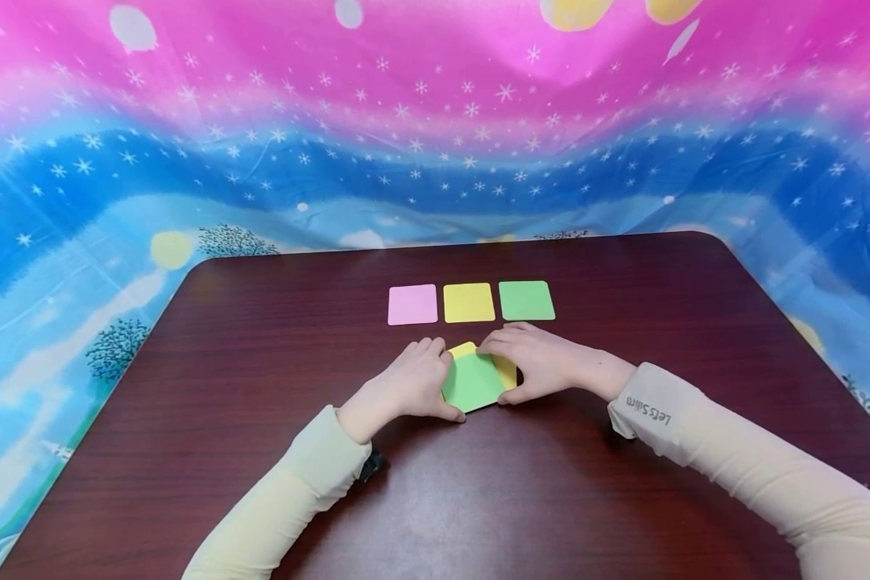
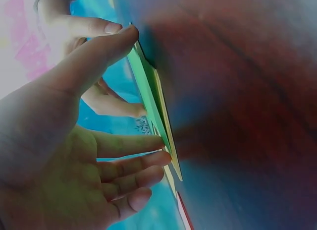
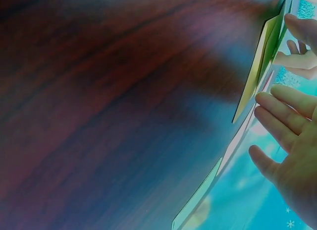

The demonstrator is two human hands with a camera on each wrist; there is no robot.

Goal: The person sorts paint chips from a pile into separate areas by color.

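green card (image 1: 471, 385): where do we have it?

mid table (image 1: 188, 387), over the yellow card (image 1: 509, 370). slightly rotated, so we see yellow at the far edge and on the right.

left fingers?

our left hand (image 1: 419, 377) grips the green's left side: thumb at the near corner, fingertips toward the far edge. moderate spread, card in between.

right?

our right hand (image 1: 536, 358) roughly mirrors it: thumb by the near right corner, fingers up at the far edge. similar spread, card between; right wrist view shows fingers fairly straight with gaps. we can't tell how hard either side presses.

why two hands on one card?

our read: it's thin, so a hold from both sides should stop it twisting. gripping at the rim also leaves most of its face uncovered, so we can judge how it sits over the yellow.

flush?

no. left wrist view gives us a narrow wedge between the two, so the green looks tilted. can't tell if the yellow is fully flat.

and the row?

pink card (image 1: 412, 304), far yellow card (image 1: 469, 303), far green card (image 1: 527, 300), left to right, just past our hands. small gaps, no overlap; likely spaced so we read each colour separately. patterned sheet (image 1: 435, 121) hangs behind.
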